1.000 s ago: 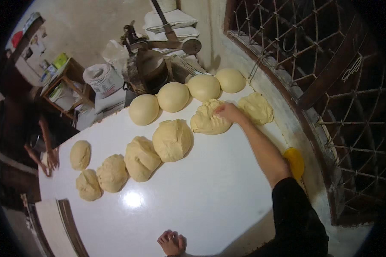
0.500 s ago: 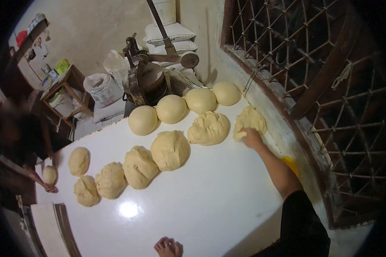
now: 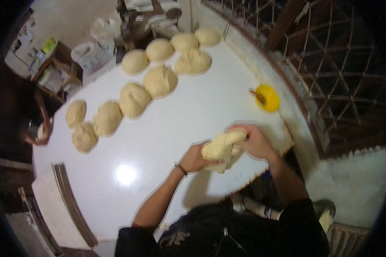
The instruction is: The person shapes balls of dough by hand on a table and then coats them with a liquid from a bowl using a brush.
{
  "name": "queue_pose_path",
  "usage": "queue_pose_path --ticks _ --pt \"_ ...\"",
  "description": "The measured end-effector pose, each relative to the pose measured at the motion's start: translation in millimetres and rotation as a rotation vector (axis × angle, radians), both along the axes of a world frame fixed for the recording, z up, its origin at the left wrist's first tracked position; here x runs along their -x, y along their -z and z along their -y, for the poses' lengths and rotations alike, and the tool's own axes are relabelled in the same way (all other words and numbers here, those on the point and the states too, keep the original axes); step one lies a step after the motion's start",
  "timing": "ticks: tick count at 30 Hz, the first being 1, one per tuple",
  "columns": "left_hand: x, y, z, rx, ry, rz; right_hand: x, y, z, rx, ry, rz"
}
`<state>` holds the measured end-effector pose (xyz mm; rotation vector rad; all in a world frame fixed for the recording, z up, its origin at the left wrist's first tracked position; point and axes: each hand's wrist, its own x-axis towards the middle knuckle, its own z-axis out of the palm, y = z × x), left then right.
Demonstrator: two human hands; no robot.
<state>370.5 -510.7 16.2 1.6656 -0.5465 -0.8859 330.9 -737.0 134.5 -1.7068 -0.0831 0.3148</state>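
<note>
Dough (image 3: 220, 147) is held over a shiny white table (image 3: 193, 109) beside latticework (image 3: 340, 71).

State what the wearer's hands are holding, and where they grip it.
A piece of dough: the left hand holds its left side, the right hand its upper right end.

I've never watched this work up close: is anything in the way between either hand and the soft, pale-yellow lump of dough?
Nothing visible: the left hand and right hand both hold the soft, pale-yellow lump of dough directly. The round, bright-yellow bowl sits beyond them, apart from the dough.
</note>
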Motion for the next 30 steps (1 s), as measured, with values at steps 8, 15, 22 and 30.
queue_pose_path --ticks 8,15,22,30 --pt "17.1 -257.2 -43.0 0.621 -0.297 0.967 101.0 -212.9 -54.3 0.612 0.296 1.059" --pt "3.4 -265.1 -59.1 0.522 -0.117 1.589 120.7 -169.2 -94.8 0.632 0.355 1.252" --pt "197.7 109.7 -99.1 -0.121 -0.048 0.497 228.9 52.3 -105.7 0.461 -0.204 0.005" --pt "216.0 30.5 -75.8 -0.335 -0.506 0.624 99.1 140.3 -79.5 0.266 0.024 -0.055"
